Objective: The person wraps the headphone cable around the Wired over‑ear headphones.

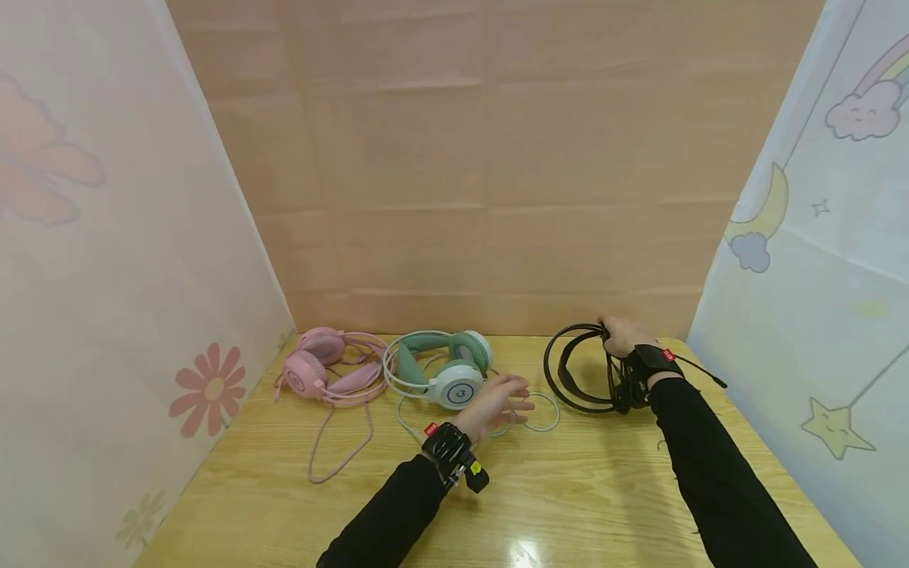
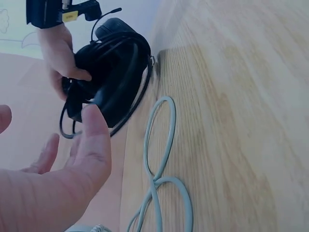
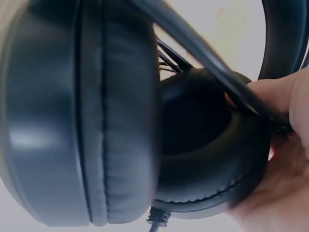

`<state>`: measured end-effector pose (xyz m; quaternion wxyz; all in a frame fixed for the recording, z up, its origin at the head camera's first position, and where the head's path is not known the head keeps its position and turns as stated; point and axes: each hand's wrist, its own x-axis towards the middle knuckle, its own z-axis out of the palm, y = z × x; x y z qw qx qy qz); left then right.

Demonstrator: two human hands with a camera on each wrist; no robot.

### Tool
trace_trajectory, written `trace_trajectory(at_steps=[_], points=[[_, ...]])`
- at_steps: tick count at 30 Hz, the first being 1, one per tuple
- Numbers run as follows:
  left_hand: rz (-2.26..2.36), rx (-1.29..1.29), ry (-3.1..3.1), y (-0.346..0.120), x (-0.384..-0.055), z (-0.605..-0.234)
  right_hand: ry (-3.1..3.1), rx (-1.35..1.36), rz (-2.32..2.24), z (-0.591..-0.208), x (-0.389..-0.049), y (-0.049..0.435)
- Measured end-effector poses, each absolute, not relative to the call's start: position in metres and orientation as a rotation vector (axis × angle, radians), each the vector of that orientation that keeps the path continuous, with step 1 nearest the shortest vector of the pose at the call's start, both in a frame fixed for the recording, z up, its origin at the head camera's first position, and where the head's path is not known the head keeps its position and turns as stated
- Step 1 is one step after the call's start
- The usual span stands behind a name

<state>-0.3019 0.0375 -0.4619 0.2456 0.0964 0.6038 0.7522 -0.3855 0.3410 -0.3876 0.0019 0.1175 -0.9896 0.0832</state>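
Note:
My right hand [image 1: 627, 338] grips a pair of black headphones [image 1: 578, 385] at the table's right side. In the right wrist view its thumb and fingers hold the far ear cup [image 3: 212, 179], while the near ear cup [image 3: 72, 116] fills the left of the picture. A thin microphone boom [image 1: 703, 371] sticks out past the wrist. My left hand [image 1: 495, 406] is held with fingers spread, pointing right, in front of the green and white headphones [image 1: 454, 384]. Nothing is between its fingers. The pale green cable [image 2: 169, 130] lies looped on the table beside it.
Pink headphones [image 1: 305, 372] lie at the table's left, their pink cable [image 1: 341, 467] trailing forward. A brown paper-like wall [image 1: 483, 173] closes off the back of the wooden table [image 1: 284, 521]. Patterned sheets [image 1: 802, 315] stand at both sides.

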Motion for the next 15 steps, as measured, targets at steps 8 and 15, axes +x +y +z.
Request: trace_trajectory(at_steps=[8, 15], points=[[2.023, 0.299, 1.668, 0.031, -0.297, -0.462, -3.029, 0.255, 0.230, -0.404, -0.390, 0.344], [2.027, 0.286, 1.652, 0.027, -0.296, -0.461, -2.975, 0.210, 0.206, -0.410, -0.395, 0.345]])
